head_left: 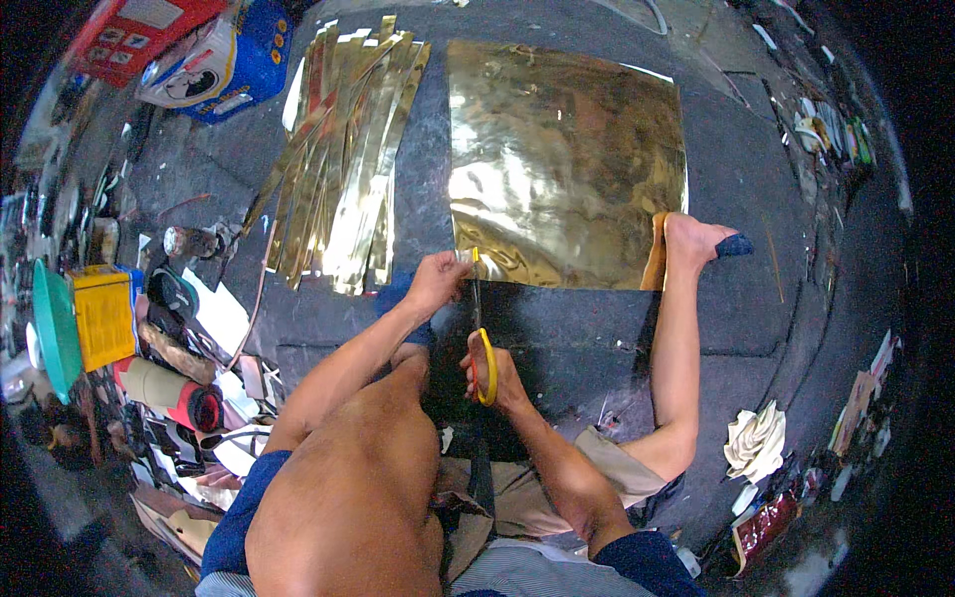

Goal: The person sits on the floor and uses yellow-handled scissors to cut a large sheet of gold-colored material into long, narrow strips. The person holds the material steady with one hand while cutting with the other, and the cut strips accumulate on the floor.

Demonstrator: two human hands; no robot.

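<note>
A large shiny gold foil sheet (567,159) lies flat on the dark floor in front of me. My left hand (438,281) is closed in a pinch at its near left corner, where a small white and yellow bit shows by the fingertips. My right hand (494,376) grips a pair of scissors (485,370) by the yellow and red handles. The scissor blades point away from me, with their tips close to that corner and my left fingers. To the left of the sheet, several long cut gold strips (373,224) lie in a loose, overlapping pile.
A blue box (249,60) and a red box (134,35) stand at the far left. Along the left lie a hammer-like tool (194,242), a yellow container (102,318), a beige and red cylinder (164,388) and scraps. Crumpled cloth or paper (756,441) rests at right. My bare foot touches the sheet.
</note>
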